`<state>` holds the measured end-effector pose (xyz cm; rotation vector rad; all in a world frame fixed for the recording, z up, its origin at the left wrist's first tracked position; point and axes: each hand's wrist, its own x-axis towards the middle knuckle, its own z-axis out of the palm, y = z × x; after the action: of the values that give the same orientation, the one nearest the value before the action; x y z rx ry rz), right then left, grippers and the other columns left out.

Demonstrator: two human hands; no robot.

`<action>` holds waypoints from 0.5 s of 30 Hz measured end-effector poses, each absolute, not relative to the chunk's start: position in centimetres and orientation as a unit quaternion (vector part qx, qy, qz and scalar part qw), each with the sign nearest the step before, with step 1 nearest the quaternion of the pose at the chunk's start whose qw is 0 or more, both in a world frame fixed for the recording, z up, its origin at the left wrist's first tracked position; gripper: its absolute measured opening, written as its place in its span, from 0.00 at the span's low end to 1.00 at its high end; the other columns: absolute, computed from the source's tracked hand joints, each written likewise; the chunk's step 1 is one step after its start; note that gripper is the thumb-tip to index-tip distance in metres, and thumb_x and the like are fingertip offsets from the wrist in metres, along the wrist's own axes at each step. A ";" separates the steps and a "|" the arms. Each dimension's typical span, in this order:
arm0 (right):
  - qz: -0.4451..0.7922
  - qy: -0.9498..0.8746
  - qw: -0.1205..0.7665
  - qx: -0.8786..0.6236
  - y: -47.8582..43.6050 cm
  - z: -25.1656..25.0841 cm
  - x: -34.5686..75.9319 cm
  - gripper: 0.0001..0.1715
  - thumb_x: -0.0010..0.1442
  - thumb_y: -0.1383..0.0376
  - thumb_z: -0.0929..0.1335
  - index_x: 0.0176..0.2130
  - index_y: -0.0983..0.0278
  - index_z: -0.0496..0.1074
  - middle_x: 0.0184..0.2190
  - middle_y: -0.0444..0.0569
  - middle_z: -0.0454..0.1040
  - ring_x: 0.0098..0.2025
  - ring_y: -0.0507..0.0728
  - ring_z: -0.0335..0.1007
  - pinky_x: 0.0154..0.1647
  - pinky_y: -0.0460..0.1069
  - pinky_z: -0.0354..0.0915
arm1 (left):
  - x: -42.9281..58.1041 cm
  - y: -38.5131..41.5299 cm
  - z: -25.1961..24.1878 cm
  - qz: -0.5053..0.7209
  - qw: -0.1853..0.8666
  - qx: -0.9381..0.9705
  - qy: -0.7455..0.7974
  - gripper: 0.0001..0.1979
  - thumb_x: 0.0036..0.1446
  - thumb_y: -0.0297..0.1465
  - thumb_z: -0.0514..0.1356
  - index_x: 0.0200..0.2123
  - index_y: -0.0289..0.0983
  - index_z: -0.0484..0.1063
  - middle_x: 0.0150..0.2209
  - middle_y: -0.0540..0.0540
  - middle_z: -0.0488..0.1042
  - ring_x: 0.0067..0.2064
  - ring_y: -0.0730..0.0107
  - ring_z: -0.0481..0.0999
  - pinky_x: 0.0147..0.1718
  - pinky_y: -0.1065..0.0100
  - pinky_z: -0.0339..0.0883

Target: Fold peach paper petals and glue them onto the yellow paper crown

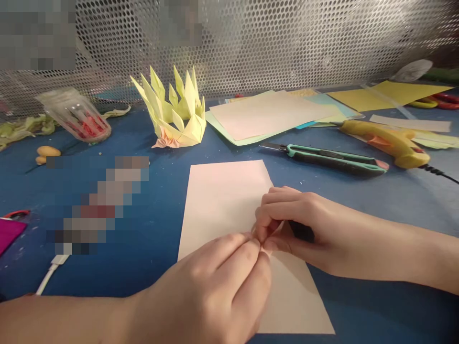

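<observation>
Both hands meet over a pale pink sheet of paper (225, 196) that lies on the blue table. My left hand (229, 282) is closed, its fingertips pinched together. Against them, the thumb and forefinger of my right hand (287, 220) pinch too. Between the fingertips shows a sliver of pale pink paper (264, 249), mostly hidden, so its shape cannot be made out. Beyond the sheet stands a yellow-green folded paper crown (190, 131) with pointed spikes and a small peach pleated piece at its base.
A utility knife (333, 160) with its blade out lies behind my right hand, near a yellow glue gun (387, 141). Stacked coloured paper (265, 114) rests behind. A tilted glass jar (77, 117) is at left, above a blurred-out object with a white cable (46, 279). Perforated metal mesh (251, 48) closes the back.
</observation>
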<state>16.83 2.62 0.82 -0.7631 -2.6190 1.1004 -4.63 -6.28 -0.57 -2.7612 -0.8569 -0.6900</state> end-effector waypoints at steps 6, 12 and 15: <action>0.377 -0.875 0.116 -0.279 2.6 0.4 16.9 0.09 0.61 0.72 0.68 0.35 0.58 0.76 0.32 0.40 0.77 0.36 0.50 0.72 0.34 0.43 0.66 | -4.6 -6.3 -0.5 -0.231 0.050 -0.928 -0.290 0.13 0.66 0.21 0.53 0.34 0.32 0.78 0.38 0.37 0.83 0.43 0.56 0.83 0.48 0.59 0.80; 0.331 -0.877 0.129 -0.322 3.7 0.1 17.6 0.10 0.58 0.57 0.73 0.31 0.61 0.74 0.36 0.46 0.71 0.31 0.51 0.71 0.32 0.47 0.69 | -4.6 -6.3 -1.2 -0.226 0.055 -0.929 -0.288 0.12 0.64 0.21 0.55 0.35 0.33 0.79 0.44 0.37 0.83 0.43 0.59 0.83 0.46 0.62 0.81; 0.348 -0.880 0.089 -0.312 4.4 0.4 17.8 0.07 0.62 0.61 0.69 0.32 0.60 0.74 0.37 0.46 0.70 0.32 0.51 0.70 0.32 0.48 0.68 | -4.7 -6.3 -1.4 -0.272 0.111 -0.914 -0.279 0.13 0.66 0.24 0.54 0.38 0.30 0.80 0.45 0.33 0.82 0.44 0.57 0.83 0.43 0.62 0.81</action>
<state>17.82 4.38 0.39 -0.9272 -2.6169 1.0337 -4.67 -6.29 -1.45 -2.6861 -0.8199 -0.7978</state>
